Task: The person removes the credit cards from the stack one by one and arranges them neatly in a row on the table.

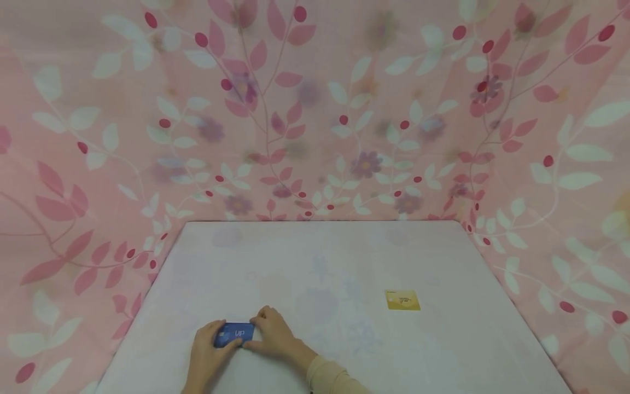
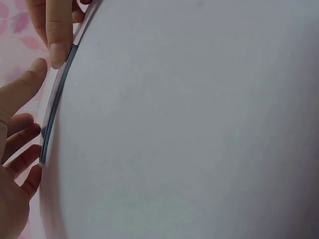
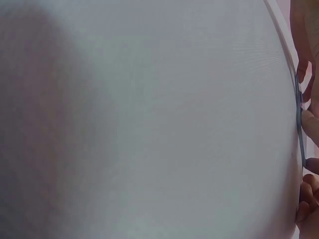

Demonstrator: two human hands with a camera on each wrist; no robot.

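Observation:
A dark blue card marked "VIP" (image 1: 235, 332) lies flat on the white table. Its side appears as thin dark layers in the left wrist view, like a small stack of blue cards (image 2: 53, 112). My left hand (image 1: 205, 349) holds the left end, with the thumb along the near edge and fingers at the far left corner. At the right end my right hand (image 1: 276, 337) pinches the card between thumb at the near corner and fingers at the far corner. The right wrist view shows only the stack's dark edge (image 3: 299, 119) beside the fingertips.
A yellow card (image 1: 402, 300) lies alone to the right on the white table (image 1: 315, 262). Pink fabric walls (image 1: 315, 109) with a leaf and flower print enclose the table's back and sides.

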